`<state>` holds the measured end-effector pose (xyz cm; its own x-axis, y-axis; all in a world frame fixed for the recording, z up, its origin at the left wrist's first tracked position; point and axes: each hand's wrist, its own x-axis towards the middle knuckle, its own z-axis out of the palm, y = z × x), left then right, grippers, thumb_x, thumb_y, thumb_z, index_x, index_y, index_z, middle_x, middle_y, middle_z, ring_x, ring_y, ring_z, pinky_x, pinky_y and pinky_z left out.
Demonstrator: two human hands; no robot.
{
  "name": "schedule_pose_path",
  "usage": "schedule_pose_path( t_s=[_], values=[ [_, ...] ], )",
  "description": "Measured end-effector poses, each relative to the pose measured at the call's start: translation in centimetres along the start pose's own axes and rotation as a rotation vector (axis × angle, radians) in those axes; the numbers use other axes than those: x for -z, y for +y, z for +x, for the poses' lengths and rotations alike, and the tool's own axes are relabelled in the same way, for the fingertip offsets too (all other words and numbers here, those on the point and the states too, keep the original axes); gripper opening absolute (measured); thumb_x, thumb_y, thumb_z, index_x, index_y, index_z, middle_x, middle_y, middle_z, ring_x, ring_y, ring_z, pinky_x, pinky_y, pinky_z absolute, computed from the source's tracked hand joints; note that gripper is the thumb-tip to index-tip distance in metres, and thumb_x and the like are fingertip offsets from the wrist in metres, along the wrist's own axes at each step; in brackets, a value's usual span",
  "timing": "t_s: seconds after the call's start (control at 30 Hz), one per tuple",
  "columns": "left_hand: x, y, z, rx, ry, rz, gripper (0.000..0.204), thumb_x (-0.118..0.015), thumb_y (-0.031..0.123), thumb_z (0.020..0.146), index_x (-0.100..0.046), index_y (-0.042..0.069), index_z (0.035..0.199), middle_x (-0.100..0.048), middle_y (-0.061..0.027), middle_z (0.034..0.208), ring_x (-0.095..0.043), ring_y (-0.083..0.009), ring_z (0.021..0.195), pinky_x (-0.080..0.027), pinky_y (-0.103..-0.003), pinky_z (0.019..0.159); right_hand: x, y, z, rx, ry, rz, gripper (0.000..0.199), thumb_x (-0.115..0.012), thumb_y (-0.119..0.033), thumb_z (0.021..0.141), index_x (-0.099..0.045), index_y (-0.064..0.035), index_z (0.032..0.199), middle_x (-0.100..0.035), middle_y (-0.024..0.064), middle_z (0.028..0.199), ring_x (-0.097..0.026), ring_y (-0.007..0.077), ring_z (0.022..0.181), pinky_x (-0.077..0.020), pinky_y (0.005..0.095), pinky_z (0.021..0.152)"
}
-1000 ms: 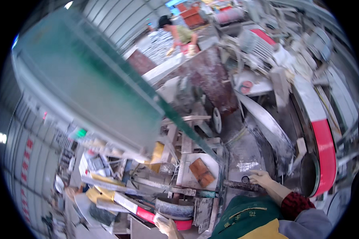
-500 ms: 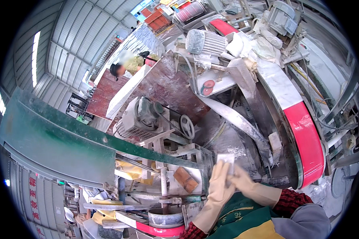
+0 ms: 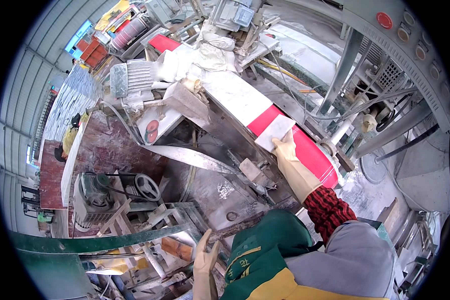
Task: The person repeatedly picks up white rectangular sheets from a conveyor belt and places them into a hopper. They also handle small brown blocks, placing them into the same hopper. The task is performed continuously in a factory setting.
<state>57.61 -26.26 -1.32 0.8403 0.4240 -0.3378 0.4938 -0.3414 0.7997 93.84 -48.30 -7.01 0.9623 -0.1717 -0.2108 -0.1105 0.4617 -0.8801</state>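
Note:
My right hand point(image 3: 287, 157), in a cream rubber glove, grips the near edge of a thin square white tile point(image 3: 275, 132). The tile is over the red part of a long red-and-white machine bed point(image 3: 312, 159) with a rounded near end; whether it touches the surface I cannot tell. At the lower edge, my left hand point(image 3: 205, 257), gloved alike, holds nothing, its thumb and fingers apart. It is close to an orange-brown block point(image 3: 177, 248) among the frame parts.
Left stands a motor with a belt and handwheel point(image 3: 147, 187). A green beam point(image 3: 100, 242) crosses the lower left. A grey control panel point(image 3: 410, 55) with a red button overhangs the upper right. White cloths point(image 3: 212, 55) lie on the bed's far part. Another person point(image 3: 67, 140) works at far left.
The view has turned to the right. My right hand has carried the tile from before my body out over the red surface. My left hand has come away from the tile and is lower left.

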Motion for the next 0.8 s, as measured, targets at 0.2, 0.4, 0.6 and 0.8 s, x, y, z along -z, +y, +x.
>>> schedule_pose_path(
  t_s=[0.2,0.4,0.6,0.8],
  values=[
    [0.8,-1.7,-1.1,0.104,0.007,-0.13,0.048,-0.063,0.009,0.085,-0.049,0.0,0.13,-0.054,-0.0155,0.128,-0.05,-0.0229,0.12,-0.035,-0.031,0.103,-3.0,2.0,4.3,0.092,0.023,-0.342,0.081,-0.061,-0.001,0.076,-0.017,-0.0021,0.144,-0.056,0.017,0.124,-0.056,0.0235,0.111,-0.0438,0.0299,0.093],
    [0.8,-1.8,-2.4,0.065,0.027,-0.115,0.045,-0.061,0.009,0.086,-0.049,0.0,0.129,-0.055,-0.0151,0.127,-0.051,-0.0223,0.119,-0.037,-0.03,0.102,-4.5,0.4,3.1,-0.119,0.08,-0.272,0.069,-0.062,-0.006,0.078,-0.031,-0.0099,0.14,-0.062,0.0147,0.109,-0.062,0.024,0.096,-0.0538,0.0333,0.076],
    [3.4,-7.3,-7.6,0.21,0.154,-0.25,0.045,-0.059,0.009,0.088,-0.047,-0.002,0.13,-0.054,-0.0156,0.129,-0.051,-0.0209,0.12,-0.037,-0.03,0.103,-1.6,-1.7,-0.6,-0.14,-0.085,0.026,0.06,-0.055,-0.004,0.088,-0.028,-0.0079,0.142,-0.053,0.017,0.123,-0.054,0.0238,0.111,-0.0486,0.0341,0.092],
    [5.4,-11.5,-12.3,0.321,0.299,-0.353,0.045,-0.059,0.009,0.089,-0.046,-0.004,0.13,-0.054,-0.0151,0.129,-0.052,-0.0207,0.118,-0.038,-0.03,0.102,-1.9,2.0,2.9,-0.149,-0.164,0.139,0.046,-0.047,-0.001,0.092,-0.036,-0.0035,0.137,-0.051,0.0175,0.125,-0.048,0.0271,0.118,-0.0409,0.0358,0.102]
  ],
)
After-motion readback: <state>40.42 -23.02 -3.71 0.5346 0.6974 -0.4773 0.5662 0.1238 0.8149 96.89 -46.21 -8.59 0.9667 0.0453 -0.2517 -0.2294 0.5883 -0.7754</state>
